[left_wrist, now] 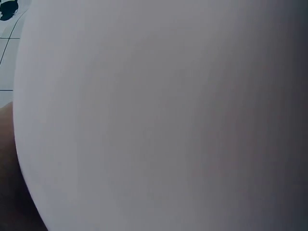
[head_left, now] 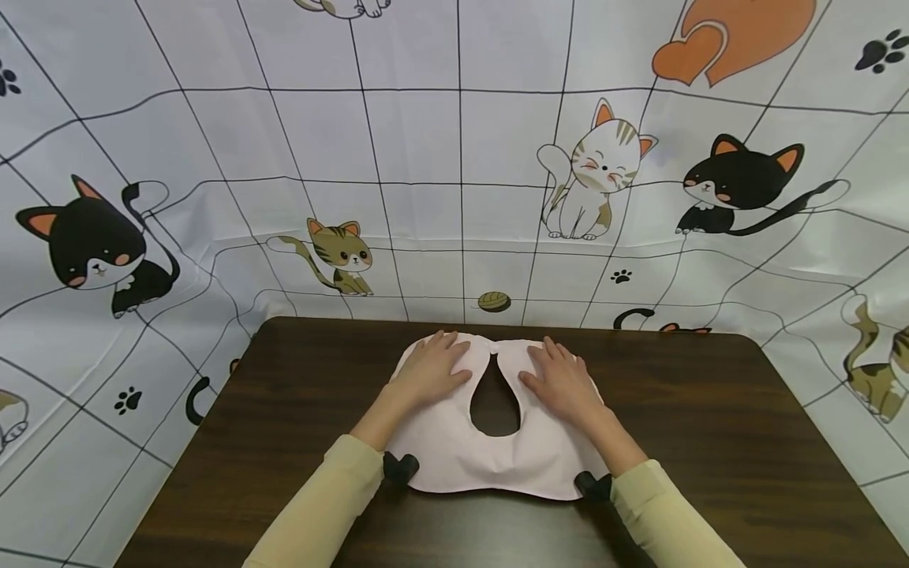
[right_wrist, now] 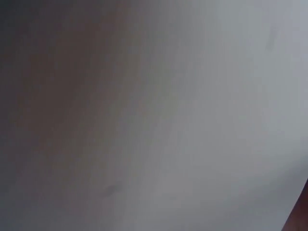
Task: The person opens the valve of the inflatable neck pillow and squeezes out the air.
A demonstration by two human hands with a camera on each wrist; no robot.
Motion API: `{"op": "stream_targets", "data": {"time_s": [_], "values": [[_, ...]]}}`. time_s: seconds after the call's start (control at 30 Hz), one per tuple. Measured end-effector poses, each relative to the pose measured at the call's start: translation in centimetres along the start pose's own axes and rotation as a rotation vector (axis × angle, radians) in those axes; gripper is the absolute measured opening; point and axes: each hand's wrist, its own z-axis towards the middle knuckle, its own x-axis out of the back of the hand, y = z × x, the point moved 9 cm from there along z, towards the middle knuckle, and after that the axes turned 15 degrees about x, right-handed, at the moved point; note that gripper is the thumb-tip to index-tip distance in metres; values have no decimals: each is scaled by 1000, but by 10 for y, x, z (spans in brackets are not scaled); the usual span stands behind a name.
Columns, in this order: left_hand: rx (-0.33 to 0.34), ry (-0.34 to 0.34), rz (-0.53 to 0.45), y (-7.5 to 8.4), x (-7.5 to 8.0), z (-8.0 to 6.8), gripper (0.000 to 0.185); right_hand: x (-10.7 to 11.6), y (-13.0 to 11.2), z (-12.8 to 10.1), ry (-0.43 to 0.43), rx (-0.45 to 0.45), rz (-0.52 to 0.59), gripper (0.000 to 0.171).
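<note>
A pale pink bib (head_left: 465, 461) lies spread on the dark wooden table, its teardrop neck opening in the middle and its two upper ends meeting above it. My left hand (head_left: 429, 371) rests on its upper left part, fingers spread and pointing away. On the upper right part my right hand (head_left: 564, 383) lies the same way, palm down. Blurred pale cloth of the bib (left_wrist: 144, 115) fills most of the left wrist view. The right wrist view is likewise filled by the bib (right_wrist: 231, 115), very close and out of focus; neither hand's fingers show there.
The brown table (head_left: 710, 442) reaches out on both sides of the bib. Behind it hangs a white curtain (head_left: 412, 134) printed with black grid lines, cats, paws and hearts. Dark wrist-camera mounts (head_left: 401, 468) sit by the cuffs over the bib's lower corners.
</note>
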Motion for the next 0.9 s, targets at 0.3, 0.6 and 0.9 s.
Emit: {"op": "stream_targets", "data": {"time_s": [0.3, 0.6, 0.9], "values": [[4, -4, 2, 1, -2, -3, 54, 0, -5, -1, 18, 14, 45, 56], [0, -16, 44, 0, 7, -5, 53, 1, -7, -3, 33, 56, 44, 53], [-18, 23, 38, 5, 29, -16, 55, 15, -17, -14, 57, 81, 87, 53]]}}
